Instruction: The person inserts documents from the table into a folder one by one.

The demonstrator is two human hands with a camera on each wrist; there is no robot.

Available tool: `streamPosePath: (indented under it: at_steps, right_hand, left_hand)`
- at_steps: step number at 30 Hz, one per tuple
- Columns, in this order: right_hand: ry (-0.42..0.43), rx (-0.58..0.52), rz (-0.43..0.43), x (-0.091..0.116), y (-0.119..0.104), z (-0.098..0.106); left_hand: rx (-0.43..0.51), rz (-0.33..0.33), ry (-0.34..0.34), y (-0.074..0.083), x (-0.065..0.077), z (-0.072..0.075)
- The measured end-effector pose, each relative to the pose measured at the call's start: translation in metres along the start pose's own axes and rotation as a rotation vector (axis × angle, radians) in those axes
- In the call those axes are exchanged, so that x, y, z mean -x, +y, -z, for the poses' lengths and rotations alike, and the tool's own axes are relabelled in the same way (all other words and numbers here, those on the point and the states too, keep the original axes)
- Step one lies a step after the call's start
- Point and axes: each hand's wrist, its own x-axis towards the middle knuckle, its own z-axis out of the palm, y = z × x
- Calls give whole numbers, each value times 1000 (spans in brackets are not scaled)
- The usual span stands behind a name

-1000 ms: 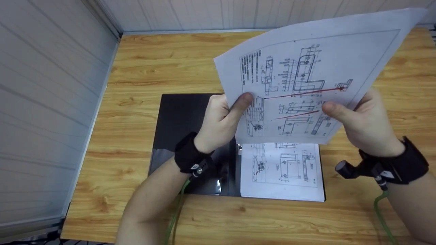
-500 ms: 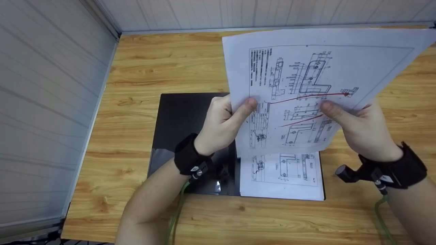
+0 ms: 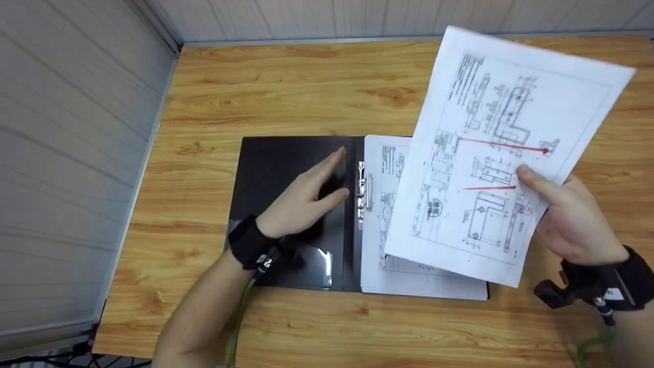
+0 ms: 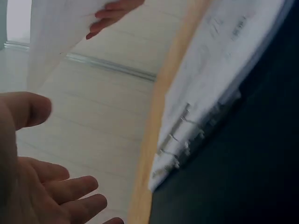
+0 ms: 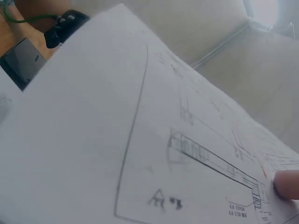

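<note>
My right hand [image 3: 577, 217] holds a white sheet of technical drawings [image 3: 490, 163] by its right edge, thumb on top. Two red lines cross the print; whether it is one sheet or more, I cannot tell. The sheet is raised and tilted over an open black folder [image 3: 286, 168]. A stack of printed pages [image 3: 375, 278] lies on the folder's right side, partly hidden by the held sheet. Over the left cover hovers my left hand [image 3: 304, 199], fingers extended and holding nothing. Beside it is the folder's metal clip [image 3: 364, 194], also visible in the left wrist view.
The folder lies on a wood-grain table [image 3: 286, 92]. Pale panels [image 3: 306, 20] stand along the back and left. Green cables [image 3: 237, 322] run from both wrist straps. Dark cables [image 3: 97, 360] lie at the lower left.
The left hand has let go of the sheet and moved left and down. The right hand has carried the sheet rightward and turned it, uncovering the clip and more of the stack.
</note>
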Motion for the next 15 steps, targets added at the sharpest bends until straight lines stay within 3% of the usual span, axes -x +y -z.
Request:
streamPosePath:
  at_steps: [3,6,15]
  right_hand:
    - [23,135,-137,3,14,14]
    - [42,204,-252,2,30,24]
    - [42,257,-429,-6,64,27]
  left_hand:
    - [-175,75,-94,-15,4,-4]
    - [-298,96,-154,-24,5,-9]
    - [-471,168,-250,-34,6,-23]
